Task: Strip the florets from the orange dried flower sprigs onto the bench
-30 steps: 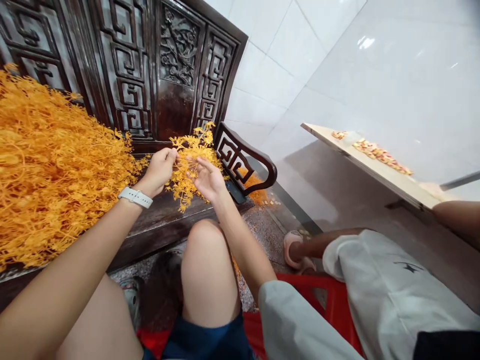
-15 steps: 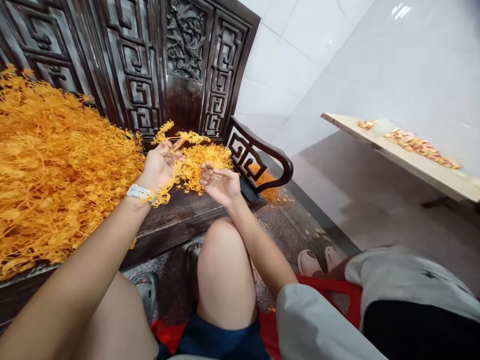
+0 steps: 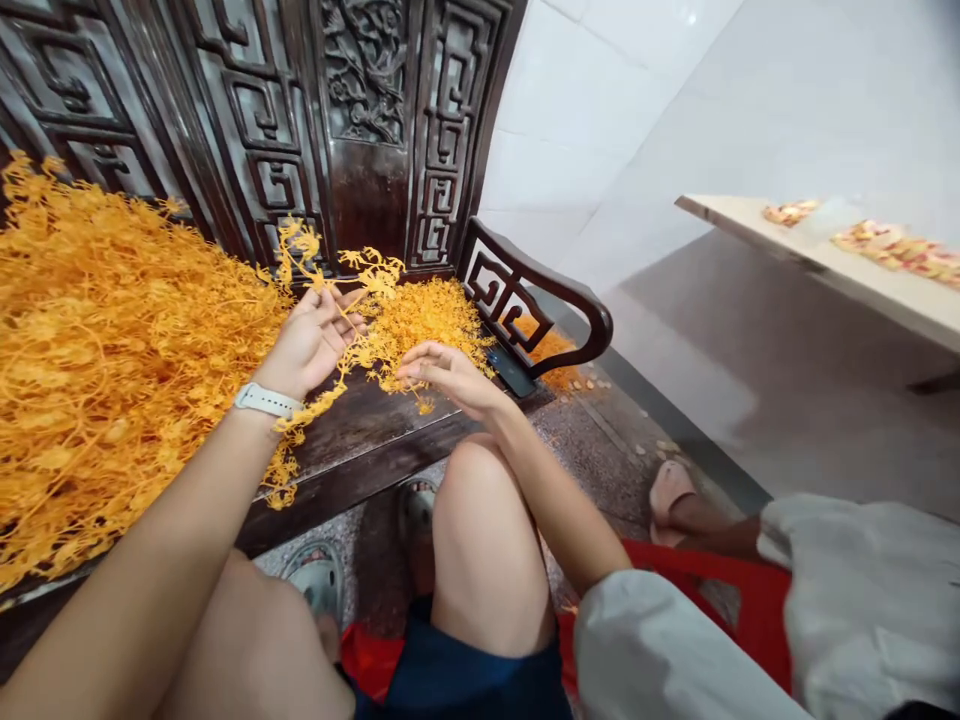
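An orange artificial flower sprig (image 3: 346,312), with a thin branching stem and small feathery tips, is pinched between the thumb and fingers of my left hand (image 3: 319,335). One strand of it trails down past my wrist. My right hand (image 3: 454,378) is at the sprig's right side, over the front edge of the small pile, its fingers loosely curved and slightly apart. A bit of orange shows just below its fingertips. Behind both hands lies a small pile of orange pieces (image 3: 439,315) on the dark wooden bench (image 3: 352,430). A large heap of orange sprigs (image 3: 127,370) fills the bench at left.
A carved backrest (image 3: 367,200) and curved armrest (image 3: 577,330) bound the bench. A phone (image 3: 514,372) lies beside the armrest. More orange pieces (image 3: 551,350) are on the floor beyond. At right are a wooden shelf (image 3: 825,260), a red stool (image 3: 757,610) and another person's leg.
My left hand has turned the sprig, and its tips now stand higher. The right hand has moved slightly right and down, its fingers straighter. My view has shifted a little.
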`<state>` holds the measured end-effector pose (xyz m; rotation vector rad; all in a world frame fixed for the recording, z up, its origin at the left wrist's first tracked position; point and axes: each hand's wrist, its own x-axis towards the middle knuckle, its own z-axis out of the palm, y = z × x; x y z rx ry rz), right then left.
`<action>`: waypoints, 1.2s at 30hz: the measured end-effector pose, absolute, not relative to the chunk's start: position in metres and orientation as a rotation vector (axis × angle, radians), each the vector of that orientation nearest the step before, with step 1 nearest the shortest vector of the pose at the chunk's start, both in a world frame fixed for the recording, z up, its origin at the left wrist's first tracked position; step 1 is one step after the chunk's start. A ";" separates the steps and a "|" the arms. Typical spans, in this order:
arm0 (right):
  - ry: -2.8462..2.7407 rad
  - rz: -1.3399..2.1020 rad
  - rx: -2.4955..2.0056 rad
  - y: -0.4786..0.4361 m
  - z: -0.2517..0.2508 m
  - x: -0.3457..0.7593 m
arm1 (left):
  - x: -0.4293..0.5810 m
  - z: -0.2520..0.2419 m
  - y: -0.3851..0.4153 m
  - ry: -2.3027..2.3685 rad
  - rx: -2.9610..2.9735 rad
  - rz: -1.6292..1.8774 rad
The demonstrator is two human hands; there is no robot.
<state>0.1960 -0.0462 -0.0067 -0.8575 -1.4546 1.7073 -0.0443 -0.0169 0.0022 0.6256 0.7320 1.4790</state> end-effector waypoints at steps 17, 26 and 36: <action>-1.225 1.566 -0.970 0.019 0.016 0.162 | -0.022 -0.005 -0.037 0.989 0.962 1.287; -1.080 1.711 -0.959 0.013 -0.008 0.155 | -0.025 -0.036 -0.036 1.101 1.325 1.097; -1.326 1.760 -0.971 0.008 -0.015 0.144 | -0.044 -0.047 -0.034 1.200 1.129 1.438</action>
